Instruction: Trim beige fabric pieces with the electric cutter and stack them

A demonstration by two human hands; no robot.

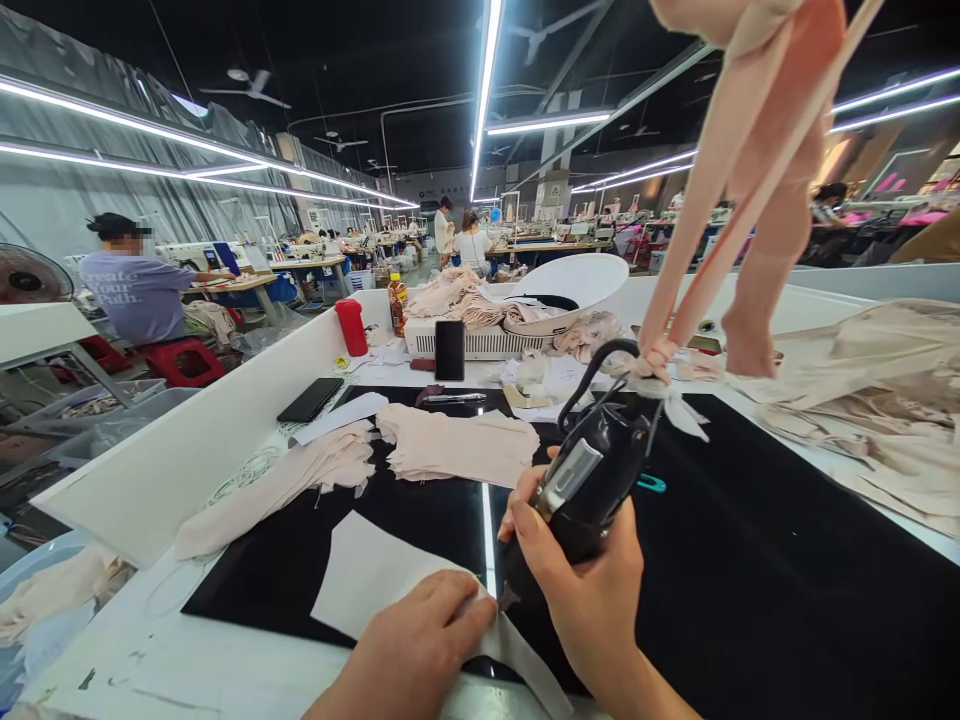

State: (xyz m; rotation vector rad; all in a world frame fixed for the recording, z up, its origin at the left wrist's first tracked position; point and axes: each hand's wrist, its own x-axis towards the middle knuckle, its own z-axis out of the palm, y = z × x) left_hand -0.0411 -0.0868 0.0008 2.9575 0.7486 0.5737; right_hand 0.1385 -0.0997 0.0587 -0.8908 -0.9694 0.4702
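My right hand (585, 590) is wrapped round a black hand-held cutting tool (592, 470) with a metal plate and a loop handle. Its tip touches the edge of a white fabric piece (375, 570) on the black worktop (750, 560). My left hand (416, 650) lies on that white piece, fingers flat and pressing it down next to the tool's tip. Behind them lie folded stacks of beige fabric (457, 445). A beige strip (720, 190) hangs from above and is tied to the tool's handle.
A white side wall (195, 450) borders the table's left. A black phone (310, 400), a red cup (351, 327), a bottle (397, 303), a white basin (577, 283) and beige cloth heaps (877, 400) lie around. Other workers (135, 285) sit at far tables.
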